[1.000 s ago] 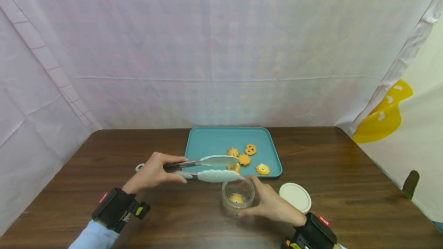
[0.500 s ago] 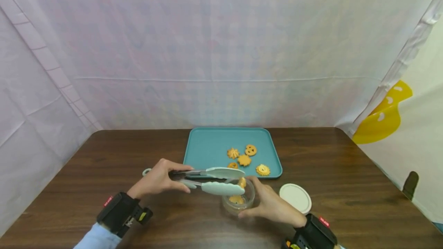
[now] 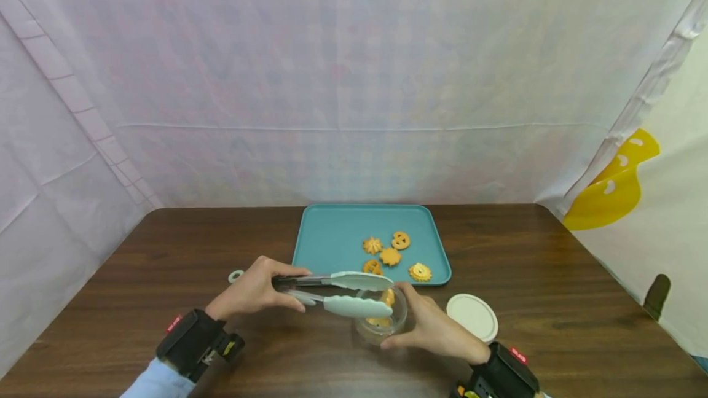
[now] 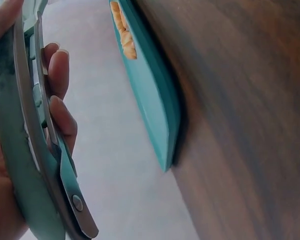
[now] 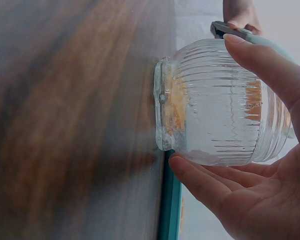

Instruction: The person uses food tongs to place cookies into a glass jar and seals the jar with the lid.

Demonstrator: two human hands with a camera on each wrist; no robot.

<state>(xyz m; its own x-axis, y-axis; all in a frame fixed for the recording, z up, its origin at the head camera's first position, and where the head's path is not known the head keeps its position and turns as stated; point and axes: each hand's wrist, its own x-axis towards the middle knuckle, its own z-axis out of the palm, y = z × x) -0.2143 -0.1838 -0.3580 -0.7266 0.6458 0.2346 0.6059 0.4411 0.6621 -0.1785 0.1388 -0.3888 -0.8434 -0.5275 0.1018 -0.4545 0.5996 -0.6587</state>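
My left hand [image 3: 257, 287] grips a pair of tongs [image 3: 356, 307] with pale green scalloped tips. Between those tips a golden cookie [image 3: 389, 296] is held at the mouth of a clear ribbed jar [image 3: 369, 333]. My right hand [image 3: 428, 324] steadies the jar, fingers and thumb curled around its side. In the right wrist view, the jar [image 5: 220, 100] stands upright on the table, with one cookie [image 5: 177, 102] at its bottom and the other cookie [image 5: 253, 100] up near the rim. The left wrist view shows the tongs' metal arms [image 4: 37, 135] within my left hand.
Behind the jar lies a blue-green tray [image 3: 332, 226] with several cookies [image 3: 390, 256], some pretzel-shaped. A round white lid [image 3: 472, 317] rests on the brown wooden table [image 3: 553, 287], right of my right hand. A pale patterned cloth [image 3: 343, 78] hangs behind the table.
My left hand has moved the tongs and their cookie from the tray's front edge rightward and closer, over the jar. A pretzel-shaped cookie on the tray is now uncovered. My right hand stays put.
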